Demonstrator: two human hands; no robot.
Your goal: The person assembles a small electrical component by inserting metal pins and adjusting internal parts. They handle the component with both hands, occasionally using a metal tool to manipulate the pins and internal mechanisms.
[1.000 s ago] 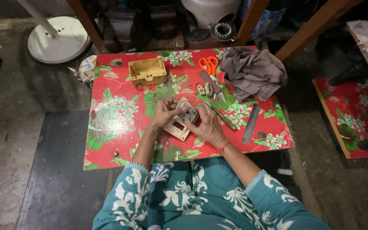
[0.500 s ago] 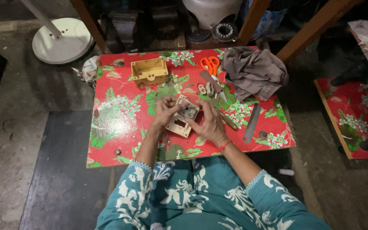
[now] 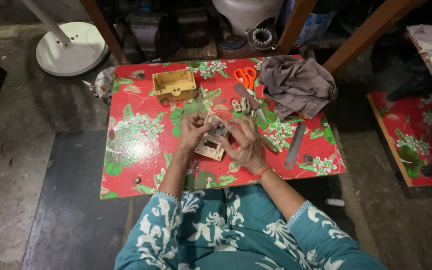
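Note:
Over the middle of a small table (image 3: 136, 150) with a red flowered cover, my left hand (image 3: 192, 131) and my right hand (image 3: 244, 145) both grip a small cream plastic switch plate (image 3: 211, 145) with rectangular openings. The plate is tilted, its lower edge close to the cover. Fingertips of both hands pinch its upper edge, where a small grey part sits between them. My forearms come up from teal patterned sleeves at the bottom.
On the table lie a yellow plastic box (image 3: 174, 85), orange-handled scissors (image 3: 246, 77), a crumpled grey cloth (image 3: 298, 85), small cream parts (image 3: 241, 105) and a grey flat bar (image 3: 294, 146). A white round stand base (image 3: 71, 49) sits on the floor far left; another red-covered surface (image 3: 416, 135) stands right.
Both hands have lifted the plate slightly and turned it, working at its upper edge. The camera has drifted a little; the table's things stay where they were.

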